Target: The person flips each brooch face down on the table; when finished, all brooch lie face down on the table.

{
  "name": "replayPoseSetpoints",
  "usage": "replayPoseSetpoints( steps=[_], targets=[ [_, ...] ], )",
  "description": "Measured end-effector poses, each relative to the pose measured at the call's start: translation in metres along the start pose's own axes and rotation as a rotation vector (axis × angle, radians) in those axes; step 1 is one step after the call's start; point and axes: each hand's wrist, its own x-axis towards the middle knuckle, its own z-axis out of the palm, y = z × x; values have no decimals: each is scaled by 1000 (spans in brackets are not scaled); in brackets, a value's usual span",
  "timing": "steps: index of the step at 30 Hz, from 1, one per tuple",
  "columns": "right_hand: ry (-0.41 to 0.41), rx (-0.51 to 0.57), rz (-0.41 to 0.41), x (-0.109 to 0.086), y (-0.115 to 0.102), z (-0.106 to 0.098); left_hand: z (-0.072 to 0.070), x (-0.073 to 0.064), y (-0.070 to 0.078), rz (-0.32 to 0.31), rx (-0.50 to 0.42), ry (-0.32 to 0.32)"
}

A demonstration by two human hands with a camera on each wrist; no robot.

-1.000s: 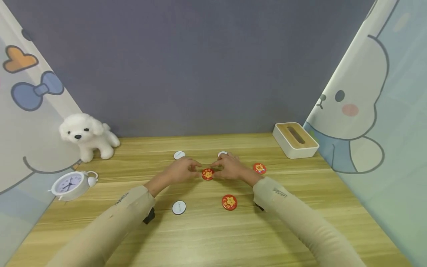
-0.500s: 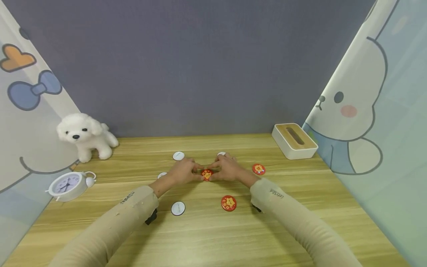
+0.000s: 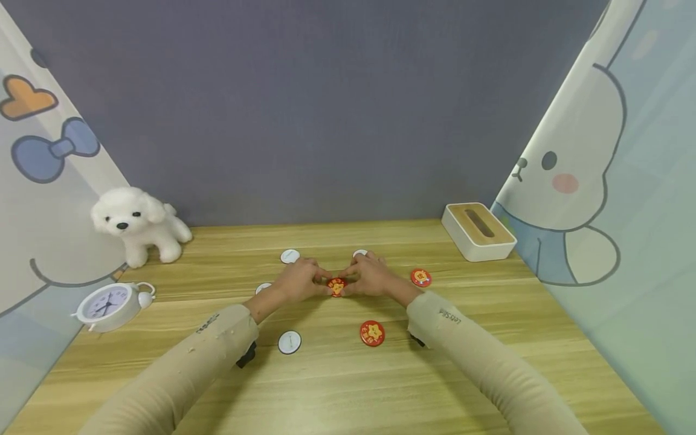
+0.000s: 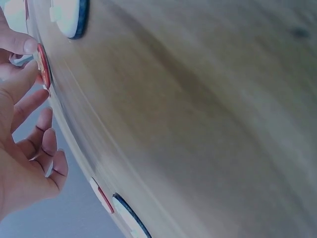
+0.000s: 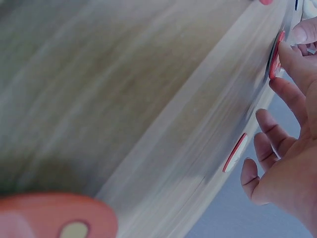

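A round red pin badge [image 3: 336,287] with a yellow star lies face up at the middle of the wooden table. My left hand [image 3: 301,281] holds its left edge with thumb and index finger, while my right hand [image 3: 371,275] holds the right edge the same way. In the left wrist view the badge [image 4: 44,67] appears edge-on at the fingertips, close over the table, and the other fingers are loosely bent. The right wrist view shows the same badge [image 5: 276,57] by the right thumb and index finger. Fingers cover parts of its rim.
Around the hands lie a red star badge [image 3: 372,333], another red badge [image 3: 421,277] and several white-backed badges, such as one in front [image 3: 289,342] and one behind [image 3: 290,256]. A plush dog [image 3: 141,223], an alarm clock [image 3: 109,305] and a tissue box [image 3: 478,232] stand at the sides.
Both hands have closed in on the red badge, fingertips now at its edges. A white-backed badge beside the left wrist has come into sight. The other badges stay put.
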Motion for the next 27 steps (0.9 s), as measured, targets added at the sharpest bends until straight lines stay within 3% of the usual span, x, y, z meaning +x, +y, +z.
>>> replayPoseSetpoints(
  steps=[10, 27],
  targets=[
    [24, -1, -4, 1, 0, 2, 2, 1, 0, -9, 10, -14],
    [10, -25, -5, 3, -1, 2, 2, 4, 0, 44, 31, 0]
  ],
)
